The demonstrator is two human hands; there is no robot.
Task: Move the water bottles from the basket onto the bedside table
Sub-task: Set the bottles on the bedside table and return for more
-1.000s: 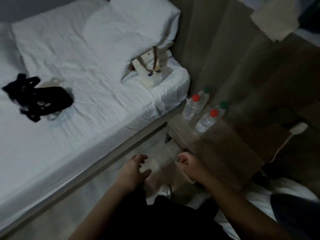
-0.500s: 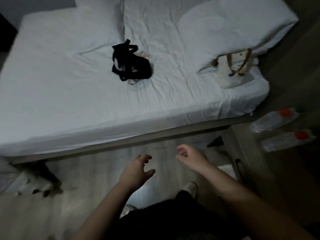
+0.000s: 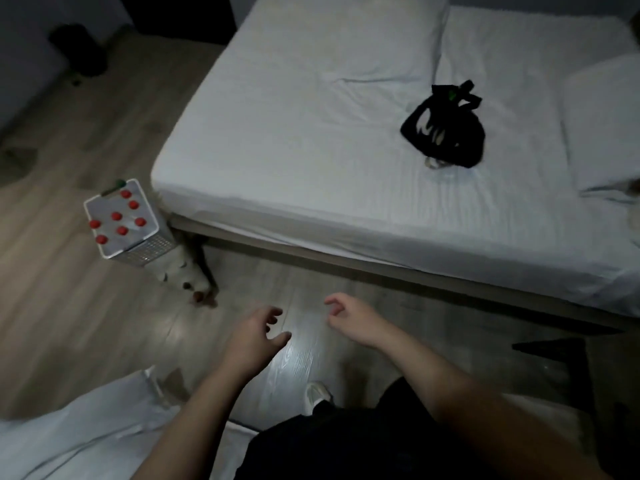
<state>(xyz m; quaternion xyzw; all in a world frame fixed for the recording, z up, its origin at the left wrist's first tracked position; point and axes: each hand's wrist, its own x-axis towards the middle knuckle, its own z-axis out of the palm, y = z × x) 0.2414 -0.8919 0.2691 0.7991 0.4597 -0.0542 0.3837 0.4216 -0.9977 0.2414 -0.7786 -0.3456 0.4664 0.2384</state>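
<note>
Bare fingers [image 3: 270, 312] on both hands are loosely curled, apart, gripping nothing; left hand [image 3: 255, 331] and right hand [image 3: 350, 317] hover over wood floor [image 3: 86, 323]. Red-capped water bottles [image 3: 116, 215] stand in white basket [image 3: 149, 250] beside the bed [image 3: 311, 150] corner, well apart from both hands. Likely fetch step: walk over, grasp bottles.
</note>
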